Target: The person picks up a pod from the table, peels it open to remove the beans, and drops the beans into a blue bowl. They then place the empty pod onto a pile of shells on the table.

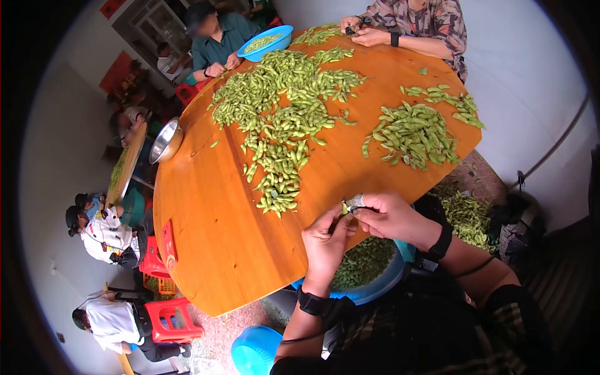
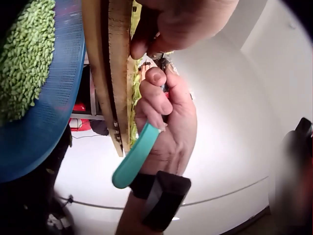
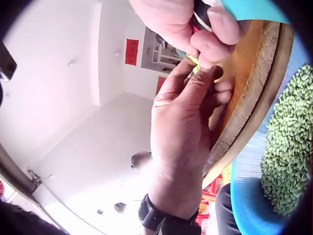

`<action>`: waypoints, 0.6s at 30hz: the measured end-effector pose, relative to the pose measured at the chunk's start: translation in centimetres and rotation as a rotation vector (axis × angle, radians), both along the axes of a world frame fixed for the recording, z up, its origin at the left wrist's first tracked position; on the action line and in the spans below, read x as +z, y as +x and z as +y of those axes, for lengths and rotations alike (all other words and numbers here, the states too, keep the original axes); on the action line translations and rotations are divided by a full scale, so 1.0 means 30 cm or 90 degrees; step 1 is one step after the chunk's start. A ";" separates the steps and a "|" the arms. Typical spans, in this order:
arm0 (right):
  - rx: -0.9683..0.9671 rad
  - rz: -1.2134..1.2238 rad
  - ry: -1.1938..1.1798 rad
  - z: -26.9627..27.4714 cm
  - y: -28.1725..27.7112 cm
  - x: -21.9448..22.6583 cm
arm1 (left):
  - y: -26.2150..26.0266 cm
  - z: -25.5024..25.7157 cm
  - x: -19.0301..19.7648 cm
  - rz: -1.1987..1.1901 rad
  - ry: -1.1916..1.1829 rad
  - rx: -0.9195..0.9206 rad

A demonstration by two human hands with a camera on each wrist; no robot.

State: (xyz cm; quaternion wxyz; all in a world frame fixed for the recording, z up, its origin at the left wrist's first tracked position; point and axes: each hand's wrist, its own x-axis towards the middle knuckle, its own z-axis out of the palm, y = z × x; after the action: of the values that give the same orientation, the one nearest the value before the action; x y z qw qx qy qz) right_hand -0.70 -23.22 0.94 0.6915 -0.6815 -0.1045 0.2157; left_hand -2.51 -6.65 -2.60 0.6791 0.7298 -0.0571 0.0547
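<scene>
At the near table edge, my left hand (image 1: 324, 247) pinches a green pod (image 1: 344, 208) between thumb and fingers. My right hand (image 1: 394, 219) meets it from the right, its fingers curled around a tool whose teal handle (image 2: 138, 156) sticks out below them in the left wrist view. Something grey (image 1: 355, 201) covers a right fingertip or thumb tip. In the right wrist view the pod (image 3: 194, 61) shows between the left hand (image 3: 178, 117) and the right hand (image 3: 168, 22). Shelled green beans (image 3: 288, 147) fill a blue basket (image 3: 242, 196) below the hands.
Pods (image 1: 278, 181) spread across the wooden table (image 1: 206, 237), with another heap (image 1: 415, 134) at right. A blue basin (image 1: 275, 42), a metal bowl (image 1: 166, 141) and a red packet (image 1: 169, 245) are around it. Two people work across the table. A blue tub (image 1: 256, 350) and red stool (image 1: 172, 319) stand below.
</scene>
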 end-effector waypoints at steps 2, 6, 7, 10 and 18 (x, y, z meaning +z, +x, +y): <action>-0.013 0.001 0.023 0.015 0.000 -0.013 | 0.008 0.009 0.000 0.013 -0.050 -0.019; -0.033 0.037 0.076 0.027 -0.001 0.000 | 0.015 0.027 0.015 0.046 -0.152 -0.050; 0.001 0.063 0.092 0.015 0.002 0.023 | 0.016 0.034 0.016 0.063 -0.180 -0.054; 0.049 0.134 0.139 0.001 0.025 0.031 | 0.022 0.064 0.011 0.092 -0.227 -0.076; 0.087 0.121 0.099 0.004 0.081 0.051 | 0.041 0.086 0.053 0.172 -0.365 -0.133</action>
State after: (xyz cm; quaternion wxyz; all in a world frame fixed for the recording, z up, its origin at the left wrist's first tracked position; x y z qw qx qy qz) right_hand 1.74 -23.11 2.45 0.7324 -0.5938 -0.1013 0.3173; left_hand -1.28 -4.06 -1.01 0.8601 0.4999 -0.0232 -0.0989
